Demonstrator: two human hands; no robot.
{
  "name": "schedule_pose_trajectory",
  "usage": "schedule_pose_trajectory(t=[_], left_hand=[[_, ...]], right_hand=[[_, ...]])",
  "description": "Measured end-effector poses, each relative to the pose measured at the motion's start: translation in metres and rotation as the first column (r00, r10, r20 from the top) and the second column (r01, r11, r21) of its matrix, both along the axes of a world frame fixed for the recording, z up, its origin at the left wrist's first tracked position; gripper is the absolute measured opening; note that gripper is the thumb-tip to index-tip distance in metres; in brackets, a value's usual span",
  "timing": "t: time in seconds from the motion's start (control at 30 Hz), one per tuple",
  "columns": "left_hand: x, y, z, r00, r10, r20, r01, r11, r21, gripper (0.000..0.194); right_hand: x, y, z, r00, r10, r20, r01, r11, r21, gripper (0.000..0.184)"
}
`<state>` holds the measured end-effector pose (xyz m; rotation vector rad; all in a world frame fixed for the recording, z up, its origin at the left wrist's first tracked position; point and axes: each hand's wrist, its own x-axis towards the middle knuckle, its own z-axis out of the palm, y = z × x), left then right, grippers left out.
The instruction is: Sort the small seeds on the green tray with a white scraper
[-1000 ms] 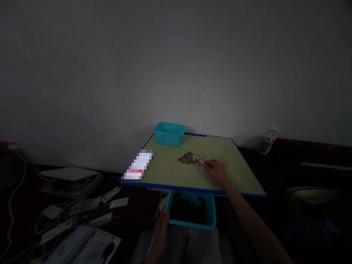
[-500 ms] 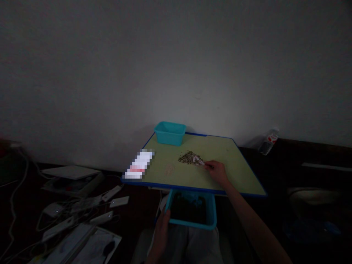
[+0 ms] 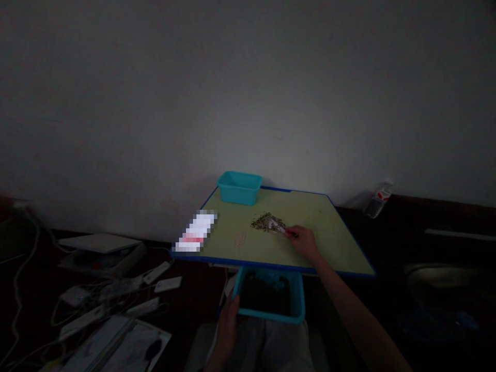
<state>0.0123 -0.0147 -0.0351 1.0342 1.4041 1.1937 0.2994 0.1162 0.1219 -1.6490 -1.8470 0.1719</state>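
Note:
My right hand (image 3: 304, 241) rests on the green table (image 3: 329, 243) with its fingers pinched on a small light card (image 3: 278, 227). The card's tip pokes into a dark pile of seeds (image 3: 262, 222). A smaller pale heap of grains (image 3: 239, 239) lies to the left of it. My left hand (image 3: 228, 319) grips the left rim of a teal bin (image 3: 270, 296) held just below the table's near edge, over my lap.
A second teal tub (image 3: 239, 187) stands at the table's far left corner. A blurred white and red paper (image 3: 195, 233) lies near the left edge. Cables and white devices (image 3: 101, 299) litter the floor at left. A plastic bottle (image 3: 377, 199) leans against the wall at right.
My right hand and the card have shifted slightly left toward the dark pile. The left hand stays on the bin.

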Motion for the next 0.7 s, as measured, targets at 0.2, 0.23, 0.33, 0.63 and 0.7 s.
schedule_pose_trajectory(t=[0.2,0.23,0.33,0.63,0.7], left_hand=[[-0.003,0.002,-0.012,0.998,0.048,-0.035,-0.051,0.996,-0.068,0.053],[-0.003,0.002,-0.013,0.999,0.031,-0.026,-0.032,0.998,-0.054,0.055],[-0.001,0.003,-0.006,1.0,-0.011,0.007,0.011,1.0,-0.02,0.058],[0.001,0.001,0.0,1.0,0.016,-0.016,-0.017,0.998,-0.063,0.057],[0.0,0.0,-0.002,0.999,0.034,-0.038,-0.037,0.996,-0.083,0.055]], right_hand=[[0.001,-0.008,-0.006,0.999,0.027,-0.036,-0.027,1.0,0.011,0.021],[0.0,-0.011,-0.006,0.999,0.034,-0.041,-0.033,0.999,0.014,0.02],[-0.006,-0.018,-0.005,0.996,0.068,-0.05,-0.067,0.997,0.026,0.019],[0.0,-0.019,0.0,0.979,0.038,-0.2,-0.029,0.998,0.048,0.018],[0.018,-0.022,0.005,0.967,-0.003,-0.255,0.011,0.999,0.033,0.019]])
